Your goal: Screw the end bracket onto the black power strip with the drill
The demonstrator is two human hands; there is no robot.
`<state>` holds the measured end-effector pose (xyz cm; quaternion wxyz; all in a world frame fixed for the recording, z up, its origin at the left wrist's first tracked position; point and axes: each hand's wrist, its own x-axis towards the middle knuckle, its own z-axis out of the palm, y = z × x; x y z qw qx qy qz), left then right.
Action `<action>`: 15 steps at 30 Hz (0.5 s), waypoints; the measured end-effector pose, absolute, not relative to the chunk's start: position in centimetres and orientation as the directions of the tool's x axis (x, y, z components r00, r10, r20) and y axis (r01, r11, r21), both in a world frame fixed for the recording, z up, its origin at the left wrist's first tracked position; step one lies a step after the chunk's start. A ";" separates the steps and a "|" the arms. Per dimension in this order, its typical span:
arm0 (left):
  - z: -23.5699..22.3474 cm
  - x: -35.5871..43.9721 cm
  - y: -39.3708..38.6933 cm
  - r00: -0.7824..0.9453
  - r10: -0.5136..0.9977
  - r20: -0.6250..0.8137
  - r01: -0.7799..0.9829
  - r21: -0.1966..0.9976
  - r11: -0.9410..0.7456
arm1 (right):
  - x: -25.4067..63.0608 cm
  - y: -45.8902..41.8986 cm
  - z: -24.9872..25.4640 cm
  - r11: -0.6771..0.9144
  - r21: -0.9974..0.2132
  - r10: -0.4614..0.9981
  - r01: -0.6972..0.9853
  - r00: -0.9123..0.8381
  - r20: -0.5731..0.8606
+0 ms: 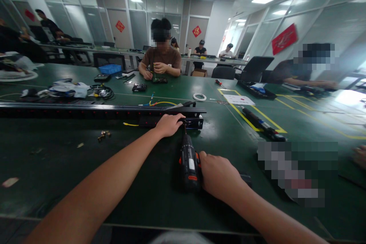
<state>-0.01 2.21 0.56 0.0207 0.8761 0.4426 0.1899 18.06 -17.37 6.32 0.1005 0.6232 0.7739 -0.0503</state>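
My right hand [219, 173] is wrapped round the handle of a black and orange cordless drill [188, 156], which lies level with its bit pointing away from me. The bit reaches the near side of a long black metal rail [85, 112], close to its right end. There my left hand [169, 125] grips the rail, its fingertips beside the bit's tip. Whether a screw sits at the tip is too small to tell. A yellow wire [130, 124] with a ring terminal sticks out left of my left hand. Small brass-coloured screws [104, 135] lie in a loose pile nearby.
Behind the rail are bundled cables [67, 89], a blue bin [110, 69] and a white tape roll [199, 97]. On the right lie a black tool [263, 124] by yellow floor-style tape marks and a screwdriver [219, 82]. A co-worker [161, 59] sits across the green table [137, 194].
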 end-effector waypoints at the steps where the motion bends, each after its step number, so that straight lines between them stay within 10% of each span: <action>1: 0.6 0.0 2.2 0.535 0.785 0.312 0.770 0.203 -0.605 | 18.0 -17.4 6.3 0.218 0.048 0.956 0.975 -0.204 -0.212; 15: 0.5 0.0 2.2 0.535 0.783 0.317 0.769 0.200 -0.607 | 18.0 -17.4 6.2 0.215 0.040 0.958 0.976 -0.203 -0.201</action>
